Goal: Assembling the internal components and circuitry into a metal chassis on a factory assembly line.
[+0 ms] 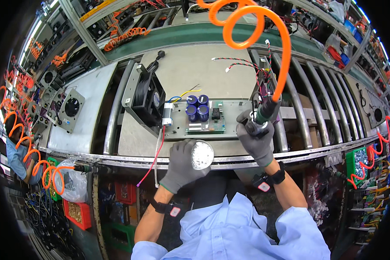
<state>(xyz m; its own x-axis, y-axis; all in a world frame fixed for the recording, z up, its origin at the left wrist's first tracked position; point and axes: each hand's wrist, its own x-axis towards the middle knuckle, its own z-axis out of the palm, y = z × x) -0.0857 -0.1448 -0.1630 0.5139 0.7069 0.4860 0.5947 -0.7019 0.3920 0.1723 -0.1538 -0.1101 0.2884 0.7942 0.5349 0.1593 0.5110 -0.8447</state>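
Observation:
A round dish of small silvery pieces [202,155] is gripped in my gloved left hand [185,165], just in front of the bench edge. Closed around a dark air screwdriver [264,112] is my gloved right hand [255,138]; an orange coiled hose [286,52] rises from the tool. The driver is over the right end of a grey metal chassis [182,133], and its tip is hidden. On the chassis sit a green circuit board [219,125] with several blue capacitors [197,108] and, at the left end, a black fan [149,97].
Under the chassis lies a grey board [173,65], with metal rollers [307,104] to the right. Red and black wires [242,63] stick up behind my right hand. A red bin of small parts [77,213] stands low left. Another person [19,154] is at far left.

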